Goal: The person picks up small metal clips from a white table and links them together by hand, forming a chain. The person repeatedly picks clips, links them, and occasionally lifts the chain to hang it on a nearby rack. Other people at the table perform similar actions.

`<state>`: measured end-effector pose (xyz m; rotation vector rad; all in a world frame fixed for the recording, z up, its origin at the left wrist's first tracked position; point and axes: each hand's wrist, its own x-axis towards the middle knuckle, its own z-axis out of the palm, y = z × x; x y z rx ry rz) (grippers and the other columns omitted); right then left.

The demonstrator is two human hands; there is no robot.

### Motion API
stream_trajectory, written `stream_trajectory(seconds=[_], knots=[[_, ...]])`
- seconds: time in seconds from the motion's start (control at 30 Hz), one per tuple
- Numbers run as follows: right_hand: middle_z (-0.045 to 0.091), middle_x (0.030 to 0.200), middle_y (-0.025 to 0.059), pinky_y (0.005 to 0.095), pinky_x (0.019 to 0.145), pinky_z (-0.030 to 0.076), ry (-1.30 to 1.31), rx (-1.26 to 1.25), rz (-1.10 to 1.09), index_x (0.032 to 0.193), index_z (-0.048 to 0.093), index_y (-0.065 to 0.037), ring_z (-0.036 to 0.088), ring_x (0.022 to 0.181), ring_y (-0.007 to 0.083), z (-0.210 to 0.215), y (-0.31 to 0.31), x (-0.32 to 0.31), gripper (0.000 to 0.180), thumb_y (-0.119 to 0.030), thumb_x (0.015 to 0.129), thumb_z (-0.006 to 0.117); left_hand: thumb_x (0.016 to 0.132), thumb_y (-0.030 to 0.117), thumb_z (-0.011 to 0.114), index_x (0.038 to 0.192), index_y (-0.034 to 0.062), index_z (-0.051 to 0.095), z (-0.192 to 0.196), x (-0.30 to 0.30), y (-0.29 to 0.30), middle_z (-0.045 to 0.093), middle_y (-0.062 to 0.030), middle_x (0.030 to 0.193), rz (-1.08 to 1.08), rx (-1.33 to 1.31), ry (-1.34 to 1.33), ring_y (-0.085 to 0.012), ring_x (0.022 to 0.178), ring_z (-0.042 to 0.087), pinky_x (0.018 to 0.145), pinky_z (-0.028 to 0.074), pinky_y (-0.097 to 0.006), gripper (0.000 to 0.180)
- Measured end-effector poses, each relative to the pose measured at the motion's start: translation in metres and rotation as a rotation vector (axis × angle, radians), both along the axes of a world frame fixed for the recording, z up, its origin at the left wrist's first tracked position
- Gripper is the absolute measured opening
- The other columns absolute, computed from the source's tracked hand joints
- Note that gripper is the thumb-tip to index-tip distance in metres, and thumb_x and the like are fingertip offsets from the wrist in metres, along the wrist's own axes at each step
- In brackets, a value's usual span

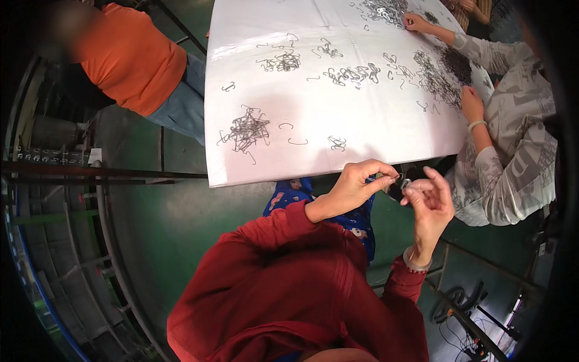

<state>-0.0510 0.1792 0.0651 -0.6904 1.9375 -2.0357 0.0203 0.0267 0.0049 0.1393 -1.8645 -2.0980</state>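
Note:
Just off the table's near edge, my left hand point(360, 186) pinches a small dark wire hook point(400, 176) between thumb and fingertips. Close beside it, my right hand point(432, 204) is closed at thumb and forefinger on a shiny bit of the metal, its other fingers raised. Whether the two hands hold one hook or two linked ones is too small to tell. On the white table point(362, 114) ahead lie a tangled pile of wire hooks point(246, 130), a small cluster of hooks point(337, 143) and a couple of single hooks point(297, 142).
More hook heaps point(354, 73) spread across the table. At the right, a co-worker in a patterned grey shirt point(512, 157) reaches over dark hooks point(455, 65). Another person in an orange shirt point(132, 60) stands far left. Metal rails point(102, 172) run along the left.

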Motion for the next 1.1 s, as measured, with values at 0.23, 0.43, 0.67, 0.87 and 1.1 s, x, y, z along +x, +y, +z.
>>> stream_trajectory(seconds=[0.23,0.43,0.67,0.87,1.1], knots=[[0.064,0.085,0.0089,0.0216,0.059,0.051,-0.008,-0.001,-0.074,0.117,0.055,0.003,0.06,0.07,0.0092,-0.016,-0.012,-0.009,0.038,0.012,0.081,0.066,0.089,0.008,0.066,0.102,0.0021,0.066,0.005,-0.011,-0.008,0.068,-0.0069,0.096,-0.051,-0.115,0.007,-0.0116,0.085,0.065,0.072,0.053,-0.025,0.014],[0.064,0.084,0.0104,0.0222,0.059,0.051,-0.03,-0.133,-0.102,0.111,0.055,0.003,0.06,0.069,0.0115,-0.027,-0.015,-0.009,0.032,0.011,0.082,0.066,0.087,0.01,0.066,0.1,0.0003,0.067,0.003,-0.014,-0.012,0.069,-0.0114,0.102,-0.007,-0.136,0.115,-0.0234,0.091,0.067,0.081,0.052,-0.033,0.016],[0.064,0.082,0.0107,0.0225,0.059,0.05,-0.045,-0.192,-0.08,0.108,0.055,0.002,0.06,0.069,0.0111,-0.029,-0.014,-0.011,0.03,0.012,0.082,0.065,0.086,0.013,0.067,0.086,0.0044,0.073,-0.059,-0.082,-0.179,0.07,-0.0141,0.083,0.54,-0.621,-0.18,-0.0249,0.071,0.065,0.067,0.051,-0.036,0.011],[0.065,0.082,0.0107,0.0225,0.059,0.05,-0.062,-0.16,-0.079,0.107,0.055,0.003,0.06,0.069,0.0105,-0.025,-0.015,-0.01,0.029,0.012,0.082,0.065,0.083,0.01,0.063,0.087,-0.0007,0.069,-0.118,-0.105,-0.26,0.064,-0.0183,0.081,0.47,-1.258,-0.212,-0.0361,0.076,0.062,0.068,0.05,-0.041,0.013],[0.065,0.087,0.0084,0.0197,0.059,0.049,-0.133,-0.122,-0.134,0.11,0.056,0.004,0.059,0.071,0.0072,-0.037,-0.016,-0.009,0.032,0.013,0.081,0.065,0.09,0.007,0.057,0.099,-0.0035,0.061,-0.1,-0.091,-0.205,0.063,-0.0139,0.081,0.35,-0.887,-0.26,-0.0223,0.069,0.062,0.066,0.05,-0.034,0.015]])
